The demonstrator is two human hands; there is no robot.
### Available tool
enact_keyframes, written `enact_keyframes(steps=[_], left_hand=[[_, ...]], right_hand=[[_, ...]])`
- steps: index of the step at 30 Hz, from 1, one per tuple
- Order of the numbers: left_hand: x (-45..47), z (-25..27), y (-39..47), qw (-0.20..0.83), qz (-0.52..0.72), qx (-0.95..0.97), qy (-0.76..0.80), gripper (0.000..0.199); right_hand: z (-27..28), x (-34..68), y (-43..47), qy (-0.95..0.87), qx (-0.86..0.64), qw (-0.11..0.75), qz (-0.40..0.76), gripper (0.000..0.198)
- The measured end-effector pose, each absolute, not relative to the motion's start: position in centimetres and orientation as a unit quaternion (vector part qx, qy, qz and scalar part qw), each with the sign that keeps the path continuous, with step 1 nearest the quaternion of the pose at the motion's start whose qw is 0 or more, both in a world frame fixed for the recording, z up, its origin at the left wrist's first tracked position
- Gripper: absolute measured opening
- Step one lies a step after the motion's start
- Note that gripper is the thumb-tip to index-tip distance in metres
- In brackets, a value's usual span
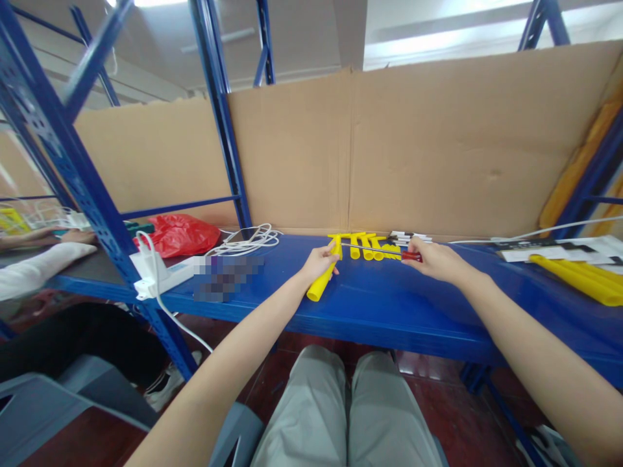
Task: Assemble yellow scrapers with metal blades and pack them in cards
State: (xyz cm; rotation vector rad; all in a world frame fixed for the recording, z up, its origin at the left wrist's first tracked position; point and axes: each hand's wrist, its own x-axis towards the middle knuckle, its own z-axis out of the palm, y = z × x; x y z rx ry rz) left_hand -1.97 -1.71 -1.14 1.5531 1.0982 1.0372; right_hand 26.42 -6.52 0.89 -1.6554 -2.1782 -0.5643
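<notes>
My left hand [322, 261] is closed around a yellow tube [321, 283] with a crosspiece at its far end, held over the blue shelf. My right hand [433, 261] grips the red handle of a screwdriver [411, 256]. Its long metal shaft runs left, and the tip reaches the upper part of the yellow tube; whether it sits in a screw is too small to tell. Behind the shaft lie several yellow T-shaped pieces [366, 248] in a row. Beside them are small ribbed yellow parts [390, 250] and black-and-white strips [409, 237].
Yellow tubes [579, 277] and black-and-white packs [564, 248] lie at the right. Leftward are a white cable coil [253, 241], a red plastic bag [181, 235] and a white power strip [170, 275]. Cardboard [438, 149] walls the back. Another person's sleeve [43, 267] shows far left.
</notes>
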Motion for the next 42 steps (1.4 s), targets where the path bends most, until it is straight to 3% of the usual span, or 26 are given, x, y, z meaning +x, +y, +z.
enact_keyframes(steps=[8, 13, 25, 34, 42], left_hand=[[-2.1, -1.0, -1.9, 0.454, 0.404, 0.649, 0.457, 0.066], [-2.0, -0.9, -2.2, 0.453, 0.412, 0.644, 0.459, 0.061], [-2.1, -0.7, -2.2, 0.456, 0.417, 0.640, 0.456, 0.063], [-2.0, -0.8, -2.2, 0.456, 0.422, 0.640, 0.453, 0.063], [-2.1, -1.1, -1.6, 0.457, 0.422, 0.639, 0.452, 0.069]], right_hand=[[1.3, 26.4, -6.9, -0.760, -0.575, 0.184, -0.240, 0.018], [1.2, 26.2, -7.0, -0.779, -0.570, 0.166, -0.202, 0.025], [0.7, 26.1, -6.5, -0.774, -0.575, 0.156, -0.215, 0.020], [0.4, 25.9, -6.1, -0.780, -0.581, 0.171, -0.158, 0.018], [0.5, 25.8, -6.4, -0.768, -0.594, 0.135, -0.198, 0.022]])
